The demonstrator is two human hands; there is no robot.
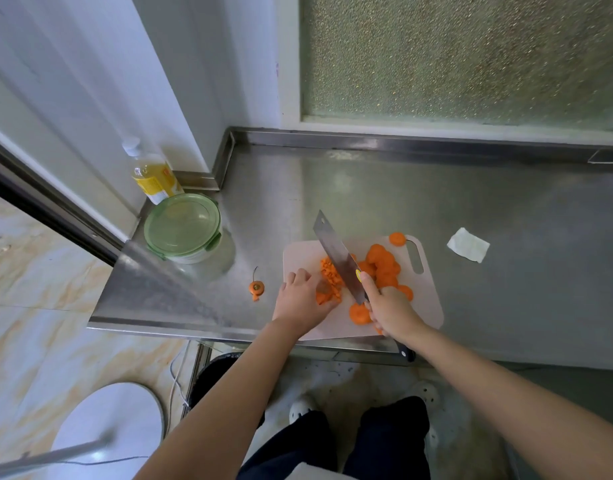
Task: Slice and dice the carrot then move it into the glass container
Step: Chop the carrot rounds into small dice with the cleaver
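Observation:
A pale cutting board (426,299) lies near the steel counter's front edge. On it sits a pile of diced carrot (330,277) left of a cleaver (336,254), and round carrot slices (383,265) to the blade's right. My right hand (389,311) grips the cleaver's handle, forefinger along the blade's spine. My left hand (299,299) rests on the board's left edge, fingers curled against the diced pile. The glass container (183,228) with a green lid on it stands at the counter's left end.
A carrot top with stem (256,288) lies on the counter (436,202) left of the board. A yellow-labelled bottle (152,174) stands behind the container. A folded white tissue (468,244) lies right of the board. A white stool (104,427) is on the floor.

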